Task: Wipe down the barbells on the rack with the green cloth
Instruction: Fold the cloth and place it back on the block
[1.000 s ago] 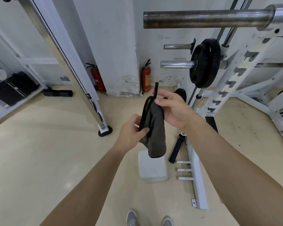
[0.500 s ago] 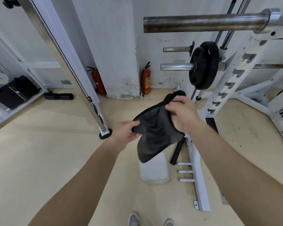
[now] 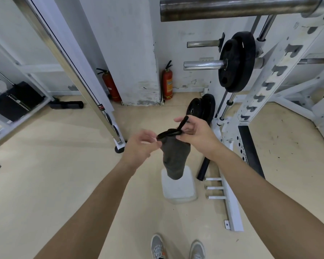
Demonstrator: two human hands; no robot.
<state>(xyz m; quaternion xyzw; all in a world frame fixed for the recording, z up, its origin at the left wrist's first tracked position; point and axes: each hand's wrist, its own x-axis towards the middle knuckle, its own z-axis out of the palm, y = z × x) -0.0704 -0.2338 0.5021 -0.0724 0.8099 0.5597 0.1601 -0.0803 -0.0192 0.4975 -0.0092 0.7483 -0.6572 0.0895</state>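
Limp dark cloth (image 3: pixel 174 157), right hand (image 3: pixel 196 137) pinching hem, steel barbell (image 3: pixel 232 8) above

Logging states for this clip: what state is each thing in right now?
Dark grey-green cloth: hanging bunched, pinched at its top.
Right hand: fingers pinch the cloth.
Left hand: at the cloth's top, blurred, grip unclear.
Top steel barbell: racked, untouched.
Lower steel barbell: racked, carrying black weight plates.
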